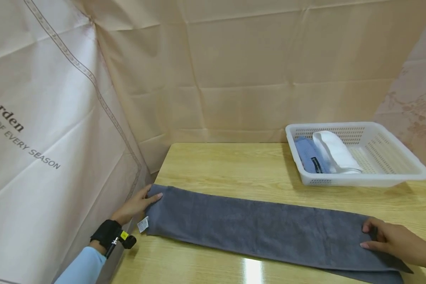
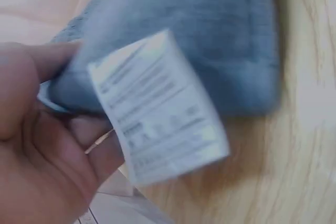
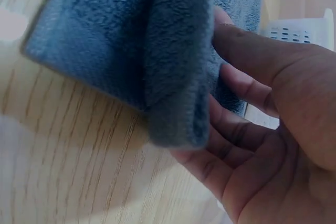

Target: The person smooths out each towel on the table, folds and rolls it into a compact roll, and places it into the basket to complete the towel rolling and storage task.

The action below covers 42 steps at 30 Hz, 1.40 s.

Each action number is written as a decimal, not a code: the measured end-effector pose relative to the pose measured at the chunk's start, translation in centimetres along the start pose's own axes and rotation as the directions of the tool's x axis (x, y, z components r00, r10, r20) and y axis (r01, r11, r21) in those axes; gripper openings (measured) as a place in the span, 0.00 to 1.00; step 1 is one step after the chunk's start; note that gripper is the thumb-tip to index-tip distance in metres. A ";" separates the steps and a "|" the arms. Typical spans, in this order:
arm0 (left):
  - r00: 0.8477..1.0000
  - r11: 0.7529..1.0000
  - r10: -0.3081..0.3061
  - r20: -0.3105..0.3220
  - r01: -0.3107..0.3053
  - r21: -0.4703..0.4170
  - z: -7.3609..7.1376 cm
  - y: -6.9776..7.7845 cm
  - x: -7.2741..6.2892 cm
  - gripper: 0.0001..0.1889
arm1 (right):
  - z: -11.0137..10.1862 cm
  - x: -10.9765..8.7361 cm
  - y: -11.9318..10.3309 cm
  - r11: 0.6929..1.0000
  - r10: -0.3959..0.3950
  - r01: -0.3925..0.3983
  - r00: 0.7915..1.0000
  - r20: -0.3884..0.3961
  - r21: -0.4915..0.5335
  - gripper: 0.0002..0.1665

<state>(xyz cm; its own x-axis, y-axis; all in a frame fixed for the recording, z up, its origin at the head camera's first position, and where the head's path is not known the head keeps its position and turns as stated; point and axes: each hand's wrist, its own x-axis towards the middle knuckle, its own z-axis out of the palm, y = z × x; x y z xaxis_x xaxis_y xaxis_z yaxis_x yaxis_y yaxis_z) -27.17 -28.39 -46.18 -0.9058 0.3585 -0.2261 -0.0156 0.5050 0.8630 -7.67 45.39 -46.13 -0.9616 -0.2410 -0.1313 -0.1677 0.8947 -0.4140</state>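
Observation:
A dark grey towel, folded into a long strip, lies across the wooden table. At its left end my left hand grips the edge, thumb on top and fingers underneath. A white care label with printed lines hangs beside that hand in the left wrist view. My right hand pinches the upper layer at the right end between thumb and fingers. That layer is lifted in the right wrist view, and its raised edge stands over a lower layer, whose corner shows on the table.
At the back right of the table stands a white perforated plastic basket. In its left part lie a folded blue towel and a folded white one. Printed cloth hangs along the left side, and beige cloth behind.

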 end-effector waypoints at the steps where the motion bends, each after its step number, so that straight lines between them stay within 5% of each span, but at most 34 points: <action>1: 1.000 1.000 0.004 -0.004 -0.004 -0.003 0.0 0.1 0.0 0.38 | -0.1 0.1 -0.1 1.000 0.010 -0.010 1.000 -0.010 -0.008 0.21; 7: 0.997 0.999 0.005 -0.076 -0.001 0.046 0.1 0.2 -0.3 0.34 | 0.0 0.2 -0.4 1.000 0.004 -0.006 0.997 -0.076 -0.021 0.22; 12: 1.000 0.994 -0.028 -0.013 0.030 0.103 -0.2 0.2 -1.0 0.44 | -0.3 0.4 -0.5 1.000 0.017 -0.018 0.999 -0.031 -0.020 0.22; 16: 0.998 0.998 0.030 0.053 -0.032 0.049 -0.4 0.9 -1.3 0.49 | -1.2 1.0 -1.6 0.999 -0.003 0.002 1.000 -0.011 -0.041 0.17; 20: 0.989 0.994 0.110 0.096 -0.108 -0.026 0.4 3.5 -1.0 0.48 | -2.0 2.8 -5.3 0.998 -0.030 0.028 0.999 -0.042 -0.048 0.12; 25: 0.975 0.984 0.152 0.164 -0.134 -0.116 3.8 8.3 -0.2 0.49 | -1.7 6.8 -12.8 0.995 -0.093 0.096 0.989 -0.112 0.023 0.14; 29: 0.942 0.964 0.222 0.250 -0.174 -0.203 8.1 11.4 1.1 0.53 | -0.2 10.1 -19.2 0.967 -0.141 0.155 0.987 -0.081 0.202 0.21; 33: 0.905 0.958 0.258 0.339 -0.193 -0.213 12.8 13.7 2.1 0.54 | 1.7 12.5 -24.4 0.876 -0.105 0.077 0.994 0.032 0.475 0.31; 37: 0.831 0.937 0.339 0.441 -0.257 -0.235 17.0 15.0 3.0 0.52 | 2.8 13.5 -27.3 0.793 -0.034 -0.024 0.996 0.084 0.608 0.36; 40: 0.779 0.922 0.383 0.495 -0.287 -0.261 18.8 15.7 3.2 0.51 | 3.1 13.5 -27.8 0.800 -0.054 0.010 0.997 0.055 0.600 0.30; 42: 0.777 0.922 0.386 0.497 -0.309 -0.232 19.1 16.1 3.4 0.48 | 3.2 13.5 -27.6 0.807 -0.081 0.055 0.997 0.017 0.588 0.23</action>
<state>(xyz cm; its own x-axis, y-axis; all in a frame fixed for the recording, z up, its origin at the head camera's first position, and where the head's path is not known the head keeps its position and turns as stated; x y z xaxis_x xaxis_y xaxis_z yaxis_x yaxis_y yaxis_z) -22.45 -4.07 -41.67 -0.4994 0.8638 -0.0673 0.1675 0.1725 0.9707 -15.32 16.28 -39.37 -0.9409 -0.3194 -0.1130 -0.0611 0.4878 -0.8708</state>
